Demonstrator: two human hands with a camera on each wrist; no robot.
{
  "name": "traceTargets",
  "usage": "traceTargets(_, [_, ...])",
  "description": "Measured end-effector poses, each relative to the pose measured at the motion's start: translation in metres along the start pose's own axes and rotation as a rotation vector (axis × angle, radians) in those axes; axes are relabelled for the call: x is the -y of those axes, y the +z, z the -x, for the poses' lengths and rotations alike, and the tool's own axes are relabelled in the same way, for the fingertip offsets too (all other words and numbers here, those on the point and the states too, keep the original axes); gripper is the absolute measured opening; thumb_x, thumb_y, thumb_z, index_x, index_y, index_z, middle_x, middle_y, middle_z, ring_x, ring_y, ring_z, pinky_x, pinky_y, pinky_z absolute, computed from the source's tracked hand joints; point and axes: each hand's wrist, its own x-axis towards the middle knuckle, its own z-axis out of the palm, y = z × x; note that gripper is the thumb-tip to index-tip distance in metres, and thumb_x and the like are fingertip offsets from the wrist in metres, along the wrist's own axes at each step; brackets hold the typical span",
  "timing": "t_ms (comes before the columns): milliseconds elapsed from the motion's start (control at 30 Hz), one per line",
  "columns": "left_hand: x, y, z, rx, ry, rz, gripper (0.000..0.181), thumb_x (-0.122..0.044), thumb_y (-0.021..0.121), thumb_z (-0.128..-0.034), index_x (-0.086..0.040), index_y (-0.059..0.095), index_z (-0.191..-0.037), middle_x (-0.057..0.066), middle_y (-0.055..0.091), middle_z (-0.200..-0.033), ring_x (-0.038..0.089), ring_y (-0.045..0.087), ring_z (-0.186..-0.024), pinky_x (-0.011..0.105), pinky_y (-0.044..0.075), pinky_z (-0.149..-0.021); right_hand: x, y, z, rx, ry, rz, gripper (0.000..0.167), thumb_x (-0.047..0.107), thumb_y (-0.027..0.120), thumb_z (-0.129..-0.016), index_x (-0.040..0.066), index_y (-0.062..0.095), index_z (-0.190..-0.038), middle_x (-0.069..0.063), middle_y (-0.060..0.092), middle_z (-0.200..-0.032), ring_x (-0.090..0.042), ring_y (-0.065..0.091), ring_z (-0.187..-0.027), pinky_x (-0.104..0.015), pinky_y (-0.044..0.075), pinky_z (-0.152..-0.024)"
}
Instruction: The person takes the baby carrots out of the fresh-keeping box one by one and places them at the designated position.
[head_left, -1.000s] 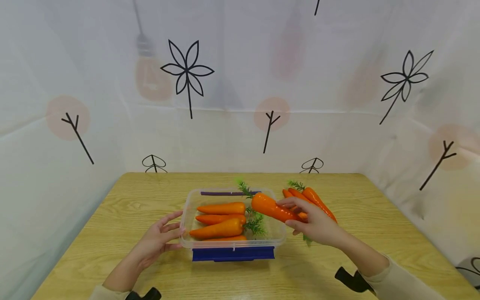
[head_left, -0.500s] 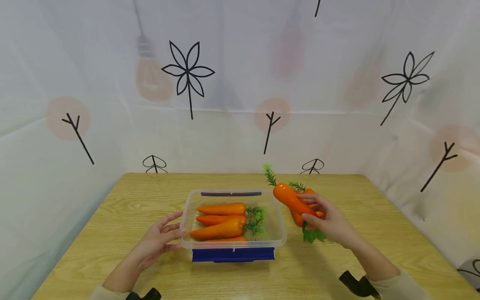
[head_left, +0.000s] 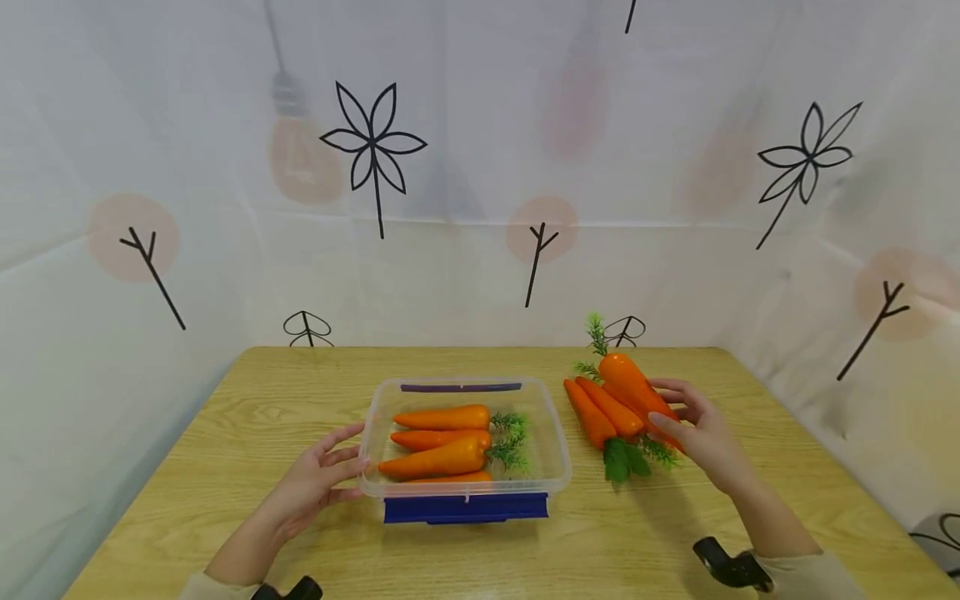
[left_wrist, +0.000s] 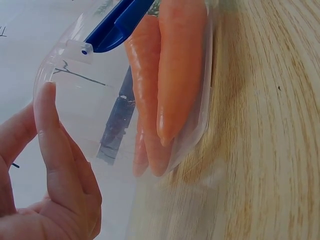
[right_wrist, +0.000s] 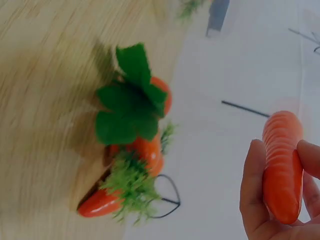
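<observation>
My right hand grips the tapered end of an orange carrot, its feathery green top pointing up and away. In the right wrist view, fingers and thumb lie on either side of that carrot. It is above several carrots heaped at the table's right, one with broad green leaves. My left hand rests its extended fingers against the left side of a clear plastic box with blue latches. Inside lie several carrots, tips to the left. In the left wrist view, one finger touches the box's edge.
The box and heap stand on a wooden table. A white patterned cloth hangs behind the table and along both sides. A dark cable shows at the far right edge.
My right hand has carried the carrot from above the box's right side rightward to above the heap. The left hand and box have stayed in place.
</observation>
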Motion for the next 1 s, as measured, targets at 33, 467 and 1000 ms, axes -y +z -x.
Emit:
traceTargets(33, [0.000, 0.000, 0.000, 0.000, 0.000, 0.000, 0.071, -0.014, 0.063, -0.0902, -0.002, 0.020, -0.146, 0.023, 0.046, -0.126, 0.025, 0.058, -0.100, 0.033, 0.055, -0.076, -0.003, -0.002, 0.000, -0.007, 0.010, 0.002, 0.043, 0.009, 0.059, -0.092, -0.003, 0.043, -0.130, -0.022, 0.047, -0.116, -0.011, 0.057, -0.084, -0.031, 0.056, -0.067])
traceTargets(467, [0.000, 0.000, 0.000, 0.000, -0.004, 0.001, 0.072, -0.013, 0.064, -0.0896, -0.002, 0.021, -0.146, 0.021, 0.047, -0.125, 0.026, 0.058, -0.101, 0.033, 0.055, -0.076, -0.043, -0.028, -0.007, -0.037, 0.175, 0.120, 0.051, 0.021, 0.058, -0.094, -0.004, 0.038, -0.135, -0.027, 0.048, -0.119, 0.001, 0.051, -0.086, -0.025, 0.050, -0.070])
traceTargets(1000, [-0.001, 0.000, 0.000, -0.004, -0.008, -0.007, 0.071, -0.014, 0.064, -0.0897, -0.001, 0.021, -0.145, 0.021, 0.048, -0.124, 0.026, 0.058, -0.101, 0.034, 0.055, -0.076, -0.084, -0.037, -0.035, 0.084, 0.202, 0.231, 0.047, 0.007, 0.058, -0.092, -0.011, 0.037, -0.131, -0.039, 0.044, -0.115, -0.044, 0.055, -0.092, -0.042, 0.055, -0.068])
